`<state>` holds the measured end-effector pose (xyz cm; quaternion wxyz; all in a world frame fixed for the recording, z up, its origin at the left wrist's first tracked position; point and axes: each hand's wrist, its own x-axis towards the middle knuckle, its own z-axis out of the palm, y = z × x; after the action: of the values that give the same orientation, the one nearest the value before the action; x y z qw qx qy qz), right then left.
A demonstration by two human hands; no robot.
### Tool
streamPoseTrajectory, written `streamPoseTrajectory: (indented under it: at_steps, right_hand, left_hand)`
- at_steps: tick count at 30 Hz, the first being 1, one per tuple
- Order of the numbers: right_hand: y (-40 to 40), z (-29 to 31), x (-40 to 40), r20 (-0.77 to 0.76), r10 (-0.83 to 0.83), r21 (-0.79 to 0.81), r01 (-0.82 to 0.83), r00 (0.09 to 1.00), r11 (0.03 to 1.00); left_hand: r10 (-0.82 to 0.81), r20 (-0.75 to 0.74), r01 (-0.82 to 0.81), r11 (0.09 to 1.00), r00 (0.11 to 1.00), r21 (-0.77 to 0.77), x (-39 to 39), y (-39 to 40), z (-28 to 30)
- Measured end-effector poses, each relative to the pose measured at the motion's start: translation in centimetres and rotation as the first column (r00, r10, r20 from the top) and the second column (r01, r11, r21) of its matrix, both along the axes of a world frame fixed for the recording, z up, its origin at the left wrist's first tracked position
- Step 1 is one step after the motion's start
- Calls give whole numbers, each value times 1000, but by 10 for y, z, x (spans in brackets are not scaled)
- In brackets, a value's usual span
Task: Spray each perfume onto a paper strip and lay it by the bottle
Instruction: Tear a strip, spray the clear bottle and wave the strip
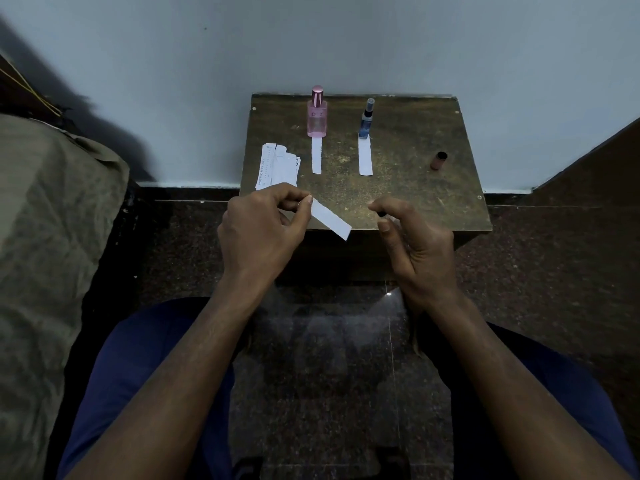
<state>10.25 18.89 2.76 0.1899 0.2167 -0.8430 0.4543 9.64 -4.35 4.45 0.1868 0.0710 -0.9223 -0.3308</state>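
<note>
Left hand (258, 230): thumb and forefinger pinch one end of a paper strip (329, 218), held above the table's (415, 188) near edge. Right hand (412, 237): fingers curled round a small dark item, barely visible, forefinger on top.

Pink bottle (317, 114) and blue bottle (365, 121) beyond the hands, a white strip (316, 155) before each. White strip (330, 218) pinched in left hand (259, 230). Table (415, 174) speckled brown; brown cap (438, 160) beyond right hand (414, 244); printed white strips (277, 166) beyond left.

Two perfume bottles (317, 112) (366, 119), three single paper strips (316, 155) (365, 156) (330, 218), one strip pile (277, 166), one cap (439, 160).
</note>
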Motion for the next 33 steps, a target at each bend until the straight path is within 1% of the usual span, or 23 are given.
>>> streamPoseTrajectory:
  at_steps: [2, 4, 10, 16, 21, 24, 33]
  right_hand:
    - [5, 0, 1, -2, -1, 20, 1, 1000, 1000]
    - [9, -3, 2, -6, -39, 24, 39, 999, 999]
    - [17, -6, 1, 8, -46, 12, 46, 999, 999]
    - [16, -4, 4, 13, -91, -6, 92, 996, 996]
    - [21, -3, 3, 39, -70, 13, 70, 997, 997]
    - [25, 0, 3, 22, -63, 34, 62, 998, 997]
    - [32, -5, 6, 22, -82, 14, 82, 996, 997]
  left_hand:
    - [10, -1, -10, 1000, 1000, -2, 0, -2, -1]
    - [11, -3, -11, 1000, 1000, -2, 0, -4, -3]
    - [-3, 6, 3, 1000, 1000, -15, 0, -6, -5]
    - [-10, 5, 10, 1000, 1000, -11, 0, -5, -5]
    - [-2, 7, 2, 1000, 1000, -10, -1, -5, -5]
    - [3, 2, -3, 1000, 1000, -5, -1, -7, -5]
    - [15, 19, -15, 1000, 1000, -8, -1, -6, -4]
